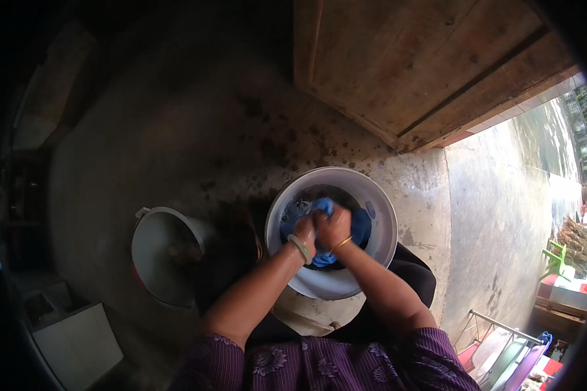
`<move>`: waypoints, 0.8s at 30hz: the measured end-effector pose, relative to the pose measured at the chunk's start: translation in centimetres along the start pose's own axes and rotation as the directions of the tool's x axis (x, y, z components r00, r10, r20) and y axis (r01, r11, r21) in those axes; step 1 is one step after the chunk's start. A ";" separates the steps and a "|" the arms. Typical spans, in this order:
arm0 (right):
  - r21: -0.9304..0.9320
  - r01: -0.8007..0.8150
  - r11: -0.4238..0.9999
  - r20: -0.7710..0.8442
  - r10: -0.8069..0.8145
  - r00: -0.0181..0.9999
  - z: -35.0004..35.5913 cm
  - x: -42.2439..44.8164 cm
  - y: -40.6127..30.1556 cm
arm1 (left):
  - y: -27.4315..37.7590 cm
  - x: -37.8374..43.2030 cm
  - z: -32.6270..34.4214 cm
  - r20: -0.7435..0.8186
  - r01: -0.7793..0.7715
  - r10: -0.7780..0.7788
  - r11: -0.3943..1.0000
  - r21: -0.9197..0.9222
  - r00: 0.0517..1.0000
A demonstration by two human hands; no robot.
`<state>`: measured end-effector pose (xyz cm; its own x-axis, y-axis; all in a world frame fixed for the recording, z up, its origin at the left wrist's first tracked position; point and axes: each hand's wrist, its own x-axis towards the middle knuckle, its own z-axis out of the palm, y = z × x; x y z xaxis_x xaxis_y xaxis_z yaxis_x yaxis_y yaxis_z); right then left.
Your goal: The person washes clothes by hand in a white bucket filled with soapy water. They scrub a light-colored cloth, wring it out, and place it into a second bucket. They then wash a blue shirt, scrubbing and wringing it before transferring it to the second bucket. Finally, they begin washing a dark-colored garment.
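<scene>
A round light-coloured basin [286, 281] stands between my knees, with dark water in it. My left hand [305, 233] and my right hand [333, 227] meet over its middle, both gripping a blue cloth [323, 205]. Part of the cloth shows above the fingers and a crumpled end hangs below the wrists. More blue fabric [360, 227] lies in the water at the right side of the basin. The fingertips are hidden in the folds. A pale bangle circles my left wrist, a gold-coloured one my right.
A white bucket [156, 254] stands on the concrete floor [176, 146] to the left. Water spots mark the floor beyond the basin, near a wooden door or panel [420, 63]. At lower right is a metal rack [506, 326] with coloured items; a green stool [557, 261] is farther off.
</scene>
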<state>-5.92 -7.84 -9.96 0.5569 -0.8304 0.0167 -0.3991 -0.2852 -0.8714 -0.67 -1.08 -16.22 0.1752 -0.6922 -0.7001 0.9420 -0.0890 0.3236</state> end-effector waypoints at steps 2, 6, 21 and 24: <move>-0.084 -0.110 0.990 -0.026 0.108 0.994 -2.4 3.2 3.8 | 0.3 -2.8 3.2 -0.069 -0.014 0.032 0.968 0.250 0.997; -0.045 -0.232 0.972 -0.040 0.231 0.972 -3.8 4.9 1.6 | 4.9 -6.0 5.3 0.174 -0.209 0.137 0.827 0.522 0.975; 0.006 0.168 0.986 0.825 -0.100 0.556 -8.9 3.6 2.7 | 9.6 -9.0 8.1 0.374 -0.100 0.061 0.991 0.084 0.926; -0.117 0.326 0.938 0.838 -0.083 0.539 -6.3 0.5 4.9 | 9.1 -11.0 10.8 0.408 -0.048 0.050 0.999 -0.015 0.912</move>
<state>-12.16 -12.71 -11.18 0.9440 -0.0231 -0.3292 -0.2778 -0.5941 -0.7549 2.87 -2.04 1.33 0.0899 -0.9275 -0.3628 0.9367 -0.0450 0.3472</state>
